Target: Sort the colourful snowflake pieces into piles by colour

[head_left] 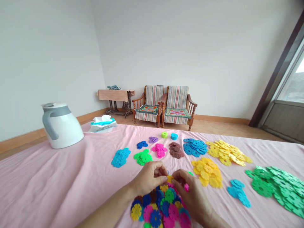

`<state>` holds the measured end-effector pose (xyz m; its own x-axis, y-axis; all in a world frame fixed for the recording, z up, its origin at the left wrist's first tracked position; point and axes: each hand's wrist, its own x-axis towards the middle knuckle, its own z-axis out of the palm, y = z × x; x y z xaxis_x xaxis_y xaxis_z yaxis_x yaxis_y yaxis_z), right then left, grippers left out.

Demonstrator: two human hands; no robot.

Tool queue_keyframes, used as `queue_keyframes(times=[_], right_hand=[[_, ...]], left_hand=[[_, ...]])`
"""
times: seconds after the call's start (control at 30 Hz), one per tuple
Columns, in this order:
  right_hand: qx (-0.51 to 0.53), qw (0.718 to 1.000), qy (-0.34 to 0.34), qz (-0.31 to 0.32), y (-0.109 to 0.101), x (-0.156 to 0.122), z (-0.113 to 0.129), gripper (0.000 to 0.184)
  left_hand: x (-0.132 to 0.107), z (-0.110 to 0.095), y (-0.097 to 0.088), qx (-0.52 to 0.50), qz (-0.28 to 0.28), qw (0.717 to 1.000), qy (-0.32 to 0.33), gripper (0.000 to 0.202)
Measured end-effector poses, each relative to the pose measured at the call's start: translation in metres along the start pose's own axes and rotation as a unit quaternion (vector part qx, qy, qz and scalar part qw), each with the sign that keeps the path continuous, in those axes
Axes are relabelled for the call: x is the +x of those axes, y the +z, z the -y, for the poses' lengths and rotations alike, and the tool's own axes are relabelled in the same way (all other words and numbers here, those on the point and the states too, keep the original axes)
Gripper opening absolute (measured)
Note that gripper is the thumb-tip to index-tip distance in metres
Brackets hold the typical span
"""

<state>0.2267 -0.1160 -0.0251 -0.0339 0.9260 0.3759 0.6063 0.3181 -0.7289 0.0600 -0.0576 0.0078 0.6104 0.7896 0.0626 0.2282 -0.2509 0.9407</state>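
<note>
My left hand (152, 178) and my right hand (188, 190) meet over a mixed heap of notched plastic discs (155, 215) at the near edge of the cloth. Between their fingertips is a yellow notched disc (170, 179), pinched from both sides and partly covered by the fingers. Pink, dark blue, brown, yellow and green discs lie overlapping in the heap below. Just beyond my left hand sits a bright green pile (143, 157). To the right of my right hand lies an orange-yellow pile (207, 172).
Sorted disc piles spread across the pink cloth (95, 180): blue (195, 147), yellow (226, 152), green (280, 190), brown (176, 150) and pink (159, 150) among them. A white jug (65, 129) and a tissue pack (104, 124) stand at left. Two wooden armchairs (177, 104) are beyond.
</note>
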Motion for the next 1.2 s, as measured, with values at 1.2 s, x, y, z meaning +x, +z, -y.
queue_keyframes(times=[1.2], right_hand=[[-0.111, 0.99, 0.012, 0.085, -0.02, -0.004, -0.026, 0.007]], left_hand=[[0.005, 0.023, -0.014, 0.286, -0.042, 0.954, 0.078, 0.016]])
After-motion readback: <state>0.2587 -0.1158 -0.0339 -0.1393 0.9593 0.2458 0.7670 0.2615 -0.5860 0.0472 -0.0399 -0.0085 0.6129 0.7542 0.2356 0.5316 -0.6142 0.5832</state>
